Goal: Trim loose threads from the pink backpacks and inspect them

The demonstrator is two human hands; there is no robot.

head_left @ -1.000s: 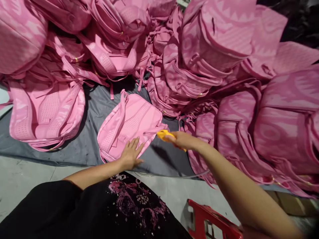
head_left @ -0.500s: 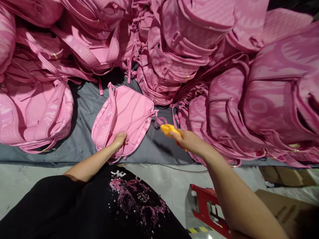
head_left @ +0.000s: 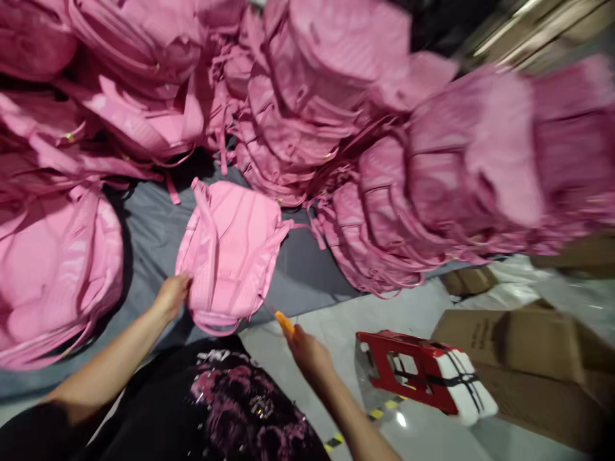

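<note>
A pink backpack (head_left: 230, 246) lies back-side up on a grey sheet (head_left: 298, 269) in front of me. My left hand (head_left: 172, 294) grips its lower left edge, fingers closed on the fabric. My right hand (head_left: 305, 349) is closed on a small yellow-orange tool (head_left: 285, 323), held just off the backpack's lower right corner, above the floor. My black printed top fills the bottom of the view.
Piles of pink backpacks (head_left: 336, 96) surround the sheet at the back, left and right. A red and white stool (head_left: 423, 371) stands on the pale floor to my right, with brown cardboard boxes (head_left: 528, 358) beyond it.
My left hand slid from the backpack's middle to its left edge and took hold. My right hand drew back toward me with the yellow tool. The view swung right and blurred.
</note>
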